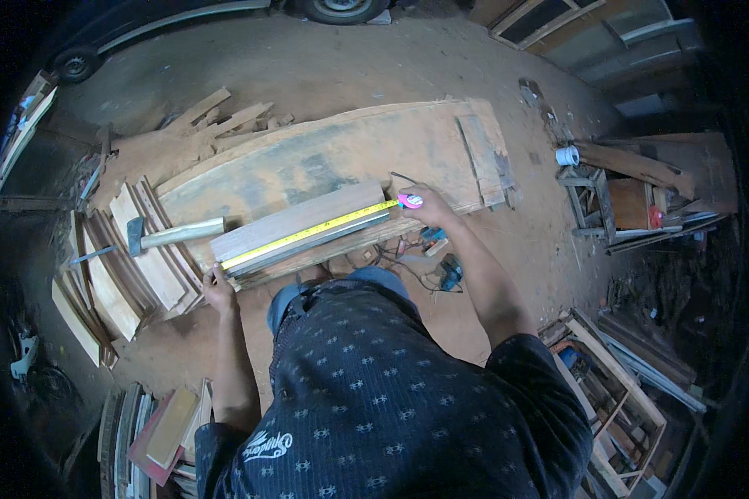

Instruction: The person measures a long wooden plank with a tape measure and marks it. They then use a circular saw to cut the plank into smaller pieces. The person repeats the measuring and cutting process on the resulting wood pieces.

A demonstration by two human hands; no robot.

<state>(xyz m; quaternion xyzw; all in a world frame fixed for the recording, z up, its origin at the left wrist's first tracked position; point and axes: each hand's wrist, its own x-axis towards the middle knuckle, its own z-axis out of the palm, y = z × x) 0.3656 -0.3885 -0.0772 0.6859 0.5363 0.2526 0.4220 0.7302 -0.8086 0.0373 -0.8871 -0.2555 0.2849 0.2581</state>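
A pink tape measure [410, 200] sits in my right hand [429, 208], its fingers closed around the case at the right end of a wooden board [300, 218]. From it the yellow blade [316, 228] runs out straight along the board's near edge. At the board's left end, my left hand [219, 291] pinches the tip of the blade. The board lies on top of other narrow pieces, on a long wooden workbench [408, 133]. A hatchet [175, 234] with a pale wooden handle lies left of the board, on several planks.
Several cut planks [141, 258] cover the bench's left end. Wood offcuts [225, 116] lie on the floor beyond. Near the bench's front edge, a power tool [451, 272] and cables rest on the ground. Wooden frames [624, 416] stand lower right; a vehicle wheel [341, 8] shows at the top.
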